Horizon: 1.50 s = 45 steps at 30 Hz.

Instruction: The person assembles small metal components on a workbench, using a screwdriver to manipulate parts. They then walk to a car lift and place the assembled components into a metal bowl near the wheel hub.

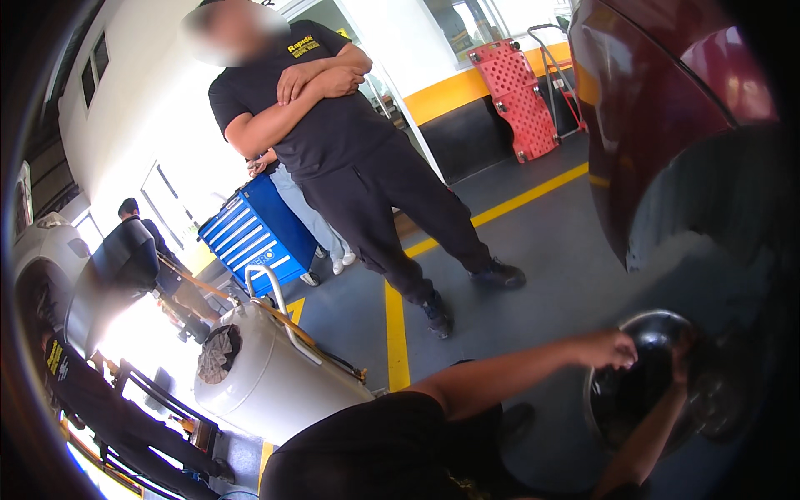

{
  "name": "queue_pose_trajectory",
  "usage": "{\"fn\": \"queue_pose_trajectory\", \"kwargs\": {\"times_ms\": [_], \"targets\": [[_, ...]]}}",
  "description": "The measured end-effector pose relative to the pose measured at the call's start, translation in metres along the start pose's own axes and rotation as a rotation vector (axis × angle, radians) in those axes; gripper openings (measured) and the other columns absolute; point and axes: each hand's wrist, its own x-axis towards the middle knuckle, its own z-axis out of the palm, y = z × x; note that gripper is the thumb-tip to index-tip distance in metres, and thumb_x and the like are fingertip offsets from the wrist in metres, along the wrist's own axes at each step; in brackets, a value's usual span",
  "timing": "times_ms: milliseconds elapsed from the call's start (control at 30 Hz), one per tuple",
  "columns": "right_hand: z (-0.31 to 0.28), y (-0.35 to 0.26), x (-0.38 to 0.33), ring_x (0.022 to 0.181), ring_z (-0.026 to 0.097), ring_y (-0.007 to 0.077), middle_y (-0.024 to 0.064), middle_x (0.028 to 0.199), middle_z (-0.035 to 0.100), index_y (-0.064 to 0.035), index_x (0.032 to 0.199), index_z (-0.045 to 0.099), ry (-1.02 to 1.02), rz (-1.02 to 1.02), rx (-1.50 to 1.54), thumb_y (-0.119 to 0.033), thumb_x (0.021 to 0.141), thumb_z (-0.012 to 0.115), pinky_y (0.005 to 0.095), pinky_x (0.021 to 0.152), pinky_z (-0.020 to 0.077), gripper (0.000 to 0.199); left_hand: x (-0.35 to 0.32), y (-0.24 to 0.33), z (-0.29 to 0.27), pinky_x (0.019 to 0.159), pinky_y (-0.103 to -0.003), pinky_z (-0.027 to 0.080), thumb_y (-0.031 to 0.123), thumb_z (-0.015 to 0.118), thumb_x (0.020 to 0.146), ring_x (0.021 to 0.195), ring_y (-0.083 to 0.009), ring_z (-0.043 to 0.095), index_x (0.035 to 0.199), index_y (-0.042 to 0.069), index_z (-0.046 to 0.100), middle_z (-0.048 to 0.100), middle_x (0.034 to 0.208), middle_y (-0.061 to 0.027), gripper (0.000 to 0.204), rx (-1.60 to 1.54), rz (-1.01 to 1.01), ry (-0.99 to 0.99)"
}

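Note:
A shiny round metal basin (593,392) with a dark inside stands low by the red car (633,108), at the right. My left hand (610,348) reaches in from the left over the basin's rim, with its fingers curled closed. Whether something small is in those fingers cannot be made out. My right hand (682,358) comes up from below, by the basin's right side. It lies in shadow, and its fingers do not show clearly.
A person (333,125) in black stands with crossed arms ahead. A white tank (275,375) with a rag (219,354) on it is at left, before a blue tool cabinet (258,229). A red creeper (517,100) leans on the wall. Other people stand farther left.

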Motion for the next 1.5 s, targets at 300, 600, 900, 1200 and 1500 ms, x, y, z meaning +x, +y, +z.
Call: {"fn": "queue_pose_trajectory", "kwargs": {"times_ms": [300,600,900,1200,1500], "targets": [[0.039,-0.012,0.023,0.131,0.046,0.0335,0.0127,0.145,0.046,-0.0097,0.141,0.048,-0.147,0.026,0.185,-0.039,0.104,0.049,0.0516,0.093,0.0462,0.047,0.000,0.002,0.002,0.075,-0.031,0.053,0.021,0.069,0.096,0.086,-0.0132,0.065,0.120,0.002,0.068,0.074,0.104,-0.0062,0.031,0.017,0.055,-0.021],[0.039,-0.033,0.013,0.118,0.047,0.0289,0.0120,0.137,0.050,-0.0081,0.146,0.045,0.112,0.029,0.040,-0.045,0.102,0.052,0.0534,0.090,0.0450,0.058,0.005,0.016,0.001,0.079,-0.032,0.053,0.021,0.069,0.097,0.087,-0.0139,0.066,0.120,0.001,0.067,0.074,0.105,-0.0075,0.031,0.028,0.071,-0.034],[0.006,-0.043,-0.001,0.140,0.040,0.0283,0.0106,0.153,0.046,-0.0098,0.149,0.046,-0.030,0.088,0.119,-0.034,0.108,0.038,0.0549,0.116,0.0273,0.048,-0.007,0.021,0.001,0.078,-0.032,0.053,0.022,0.068,0.097,0.087,-0.0138,0.066,0.121,0.002,0.067,0.074,0.103,-0.0074,0.031,0.033,-0.011,-0.020],[0.083,0.000,0.032,0.096,0.041,0.0221,0.0045,0.107,0.049,-0.0102,0.111,0.061,0.131,0.072,0.127,-0.032,0.099,0.052,0.0375,0.077,0.0368,0.027,-0.008,0.001,-0.009,0.085,-0.032,0.054,0.025,0.066,0.101,0.096,-0.0144,0.066,0.121,0.003,0.066,0.071,0.108,-0.0081,0.030,-0.020,0.076,-0.050],[0.112,-0.025,0.021,0.086,0.040,0.0206,0.0020,0.095,0.046,-0.0159,0.100,0.060,0.211,0.115,0.170,-0.039,0.103,0.051,0.0399,0.077,0.0416,0.025,-0.107,0.160,-0.048,0.092,-0.033,0.052,0.016,0.066,0.100,0.104,-0.0176,0.066,0.122,0.003,0.065,0.070,0.115,-0.0081,0.026,0.233,0.388,0.312]]}}
